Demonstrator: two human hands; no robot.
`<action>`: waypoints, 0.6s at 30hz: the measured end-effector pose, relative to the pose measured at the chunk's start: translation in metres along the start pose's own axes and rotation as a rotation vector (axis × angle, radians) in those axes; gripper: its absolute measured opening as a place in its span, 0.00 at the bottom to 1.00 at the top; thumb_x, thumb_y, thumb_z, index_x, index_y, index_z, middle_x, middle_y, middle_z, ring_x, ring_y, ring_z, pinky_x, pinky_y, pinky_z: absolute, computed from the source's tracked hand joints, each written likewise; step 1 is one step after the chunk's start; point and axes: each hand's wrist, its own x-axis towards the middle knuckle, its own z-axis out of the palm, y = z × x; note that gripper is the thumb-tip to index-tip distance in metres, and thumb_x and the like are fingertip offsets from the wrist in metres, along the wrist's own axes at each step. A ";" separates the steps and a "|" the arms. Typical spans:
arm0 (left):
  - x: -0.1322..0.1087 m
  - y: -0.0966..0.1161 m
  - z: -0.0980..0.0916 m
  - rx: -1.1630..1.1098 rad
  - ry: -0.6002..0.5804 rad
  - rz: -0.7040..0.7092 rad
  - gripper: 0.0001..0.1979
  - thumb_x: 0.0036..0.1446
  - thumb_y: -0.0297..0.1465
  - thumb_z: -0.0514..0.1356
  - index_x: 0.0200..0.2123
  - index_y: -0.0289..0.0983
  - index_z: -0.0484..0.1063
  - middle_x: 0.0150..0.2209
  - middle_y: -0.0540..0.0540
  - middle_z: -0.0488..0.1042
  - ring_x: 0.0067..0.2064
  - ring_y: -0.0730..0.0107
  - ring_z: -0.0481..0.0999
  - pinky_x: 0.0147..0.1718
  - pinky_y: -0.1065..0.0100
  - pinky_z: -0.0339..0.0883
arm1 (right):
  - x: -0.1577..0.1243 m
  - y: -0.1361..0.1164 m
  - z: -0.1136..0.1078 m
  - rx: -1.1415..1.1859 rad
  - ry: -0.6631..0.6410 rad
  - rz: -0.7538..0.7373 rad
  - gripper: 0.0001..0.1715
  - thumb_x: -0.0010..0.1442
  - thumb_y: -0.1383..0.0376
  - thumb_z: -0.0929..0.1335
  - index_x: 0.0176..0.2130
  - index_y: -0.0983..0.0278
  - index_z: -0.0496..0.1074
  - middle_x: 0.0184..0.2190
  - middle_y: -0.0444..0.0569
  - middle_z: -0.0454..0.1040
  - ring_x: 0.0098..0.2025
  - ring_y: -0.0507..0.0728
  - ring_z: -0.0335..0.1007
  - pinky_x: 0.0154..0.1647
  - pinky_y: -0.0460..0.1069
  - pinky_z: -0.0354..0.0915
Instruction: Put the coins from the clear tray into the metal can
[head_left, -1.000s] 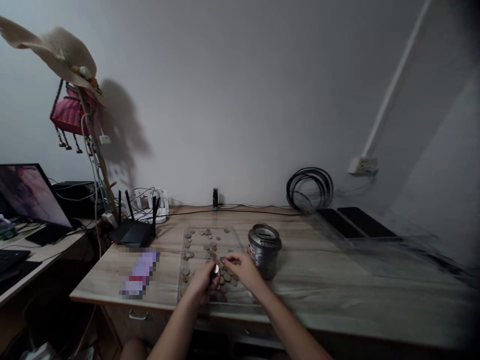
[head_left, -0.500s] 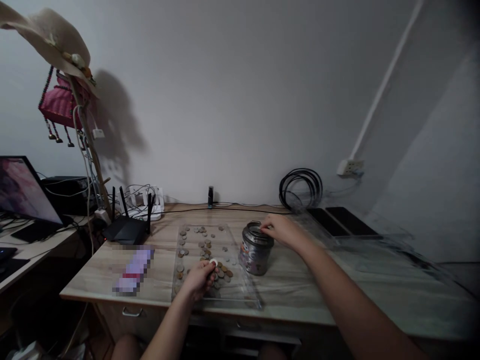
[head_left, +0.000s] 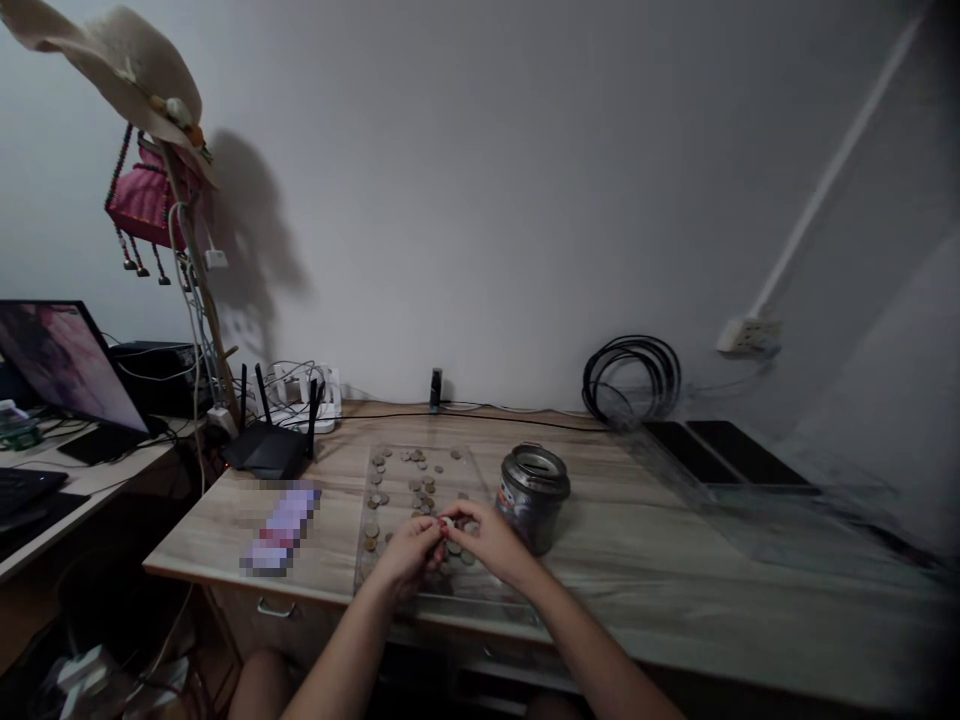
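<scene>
Several coins [head_left: 411, 485] lie scattered on a clear plastic tray [head_left: 480, 470] on the wooden desk [head_left: 645, 545]. My left hand [head_left: 405, 553] is closed on a small stack of coins [head_left: 447, 523] above the tray's near part. My right hand [head_left: 487, 540] meets it there, its fingertips pinched at the top of that stack. A metal tin with a slotted lid [head_left: 531, 494] stands just right of the tray, a hand's width from my right hand.
A black router [head_left: 270, 450] and a white power strip sit at the desk's back left. A blurred flat object [head_left: 281, 527] lies left of the tray. A coiled black cable [head_left: 631, 377], dark flat devices [head_left: 724, 452] and a clear sheet occupy the right. A monitor [head_left: 56, 365] stands far left.
My right hand went from the coins to the tin's slot half a second ago and has come back to my left hand. My left hand stayed over the tray holding coins.
</scene>
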 end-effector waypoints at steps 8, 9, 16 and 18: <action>0.003 0.002 -0.002 -0.140 -0.052 -0.119 0.14 0.42 0.34 0.59 0.33 0.33 0.68 0.19 0.54 0.64 0.15 0.85 0.53 0.15 0.76 0.32 | 0.013 0.006 -0.112 -0.269 0.483 0.003 0.14 0.52 0.60 0.63 0.33 0.62 0.75 0.34 0.51 0.76 0.37 0.58 0.69 0.33 0.49 0.64; 0.003 0.002 -0.002 -0.135 -0.043 -0.119 0.15 0.41 0.34 0.59 0.33 0.32 0.68 0.20 0.53 0.65 0.15 0.86 0.53 0.15 0.76 0.32 | 0.016 0.010 -0.129 -0.347 0.463 0.028 0.13 0.51 0.61 0.63 0.32 0.62 0.76 0.33 0.50 0.76 0.37 0.58 0.70 0.34 0.49 0.63; 0.001 0.002 -0.001 -0.029 0.043 -0.044 0.23 0.39 0.48 0.60 0.28 0.31 0.68 0.18 0.52 0.66 0.14 0.87 0.47 0.15 0.73 0.30 | 0.028 0.042 -0.164 -0.562 0.141 0.155 0.11 0.48 0.63 0.65 0.28 0.63 0.77 0.29 0.49 0.77 0.32 0.57 0.70 0.32 0.49 0.62; 0.001 0.001 -0.001 -0.016 0.062 -0.028 0.24 0.40 0.49 0.59 0.28 0.32 0.67 0.15 0.56 0.61 0.13 0.86 0.45 0.14 0.73 0.30 | 0.026 0.038 -0.158 -0.595 0.165 0.132 0.11 0.49 0.63 0.64 0.29 0.62 0.76 0.29 0.49 0.77 0.33 0.57 0.70 0.34 0.49 0.62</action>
